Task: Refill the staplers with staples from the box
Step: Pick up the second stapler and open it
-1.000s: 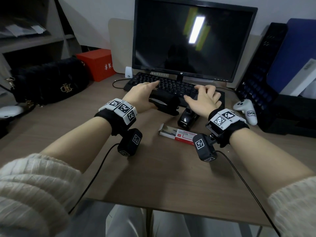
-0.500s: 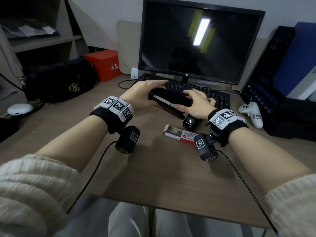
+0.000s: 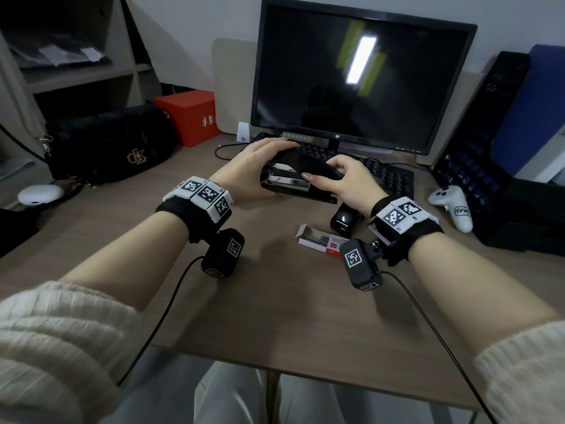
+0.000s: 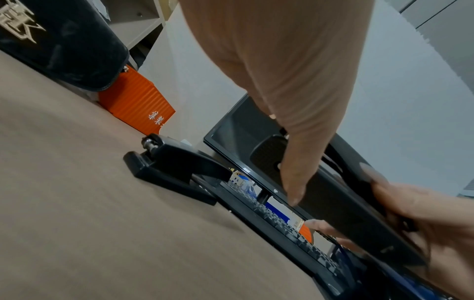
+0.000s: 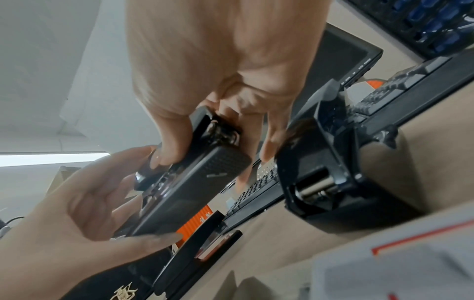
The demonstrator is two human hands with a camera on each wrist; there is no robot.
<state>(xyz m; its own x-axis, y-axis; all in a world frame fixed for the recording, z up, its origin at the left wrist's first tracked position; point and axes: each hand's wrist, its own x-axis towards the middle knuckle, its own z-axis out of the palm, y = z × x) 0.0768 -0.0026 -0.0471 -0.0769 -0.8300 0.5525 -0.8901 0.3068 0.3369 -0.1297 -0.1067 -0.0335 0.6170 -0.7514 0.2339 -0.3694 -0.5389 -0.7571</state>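
Note:
A black stapler (image 3: 293, 182) is held above the desk in front of the keyboard, its metal staple channel showing. My left hand (image 3: 253, 172) grips its left end, fingers over the top. My right hand (image 3: 348, 182) pinches the right end between thumb and fingers. The same stapler (image 5: 195, 182) fills the right wrist view. A second black stapler (image 3: 345, 220) stands on the desk below my right wrist. A third stapler (image 4: 174, 168) lies by the keyboard, mostly hidden in the head view. The white and red staple box (image 3: 321, 241) lies open near the second stapler.
A dark monitor (image 3: 360, 78) and a black keyboard (image 3: 388, 179) stand behind my hands. A black handbag (image 3: 110, 145) and a red box (image 3: 189, 114) sit at the back left. A white controller (image 3: 452, 206) and a black file rack (image 3: 477, 142) are on the right.
Both hands have lifted the stapler off the desk and brought it toward me. Its metal channel now shows.

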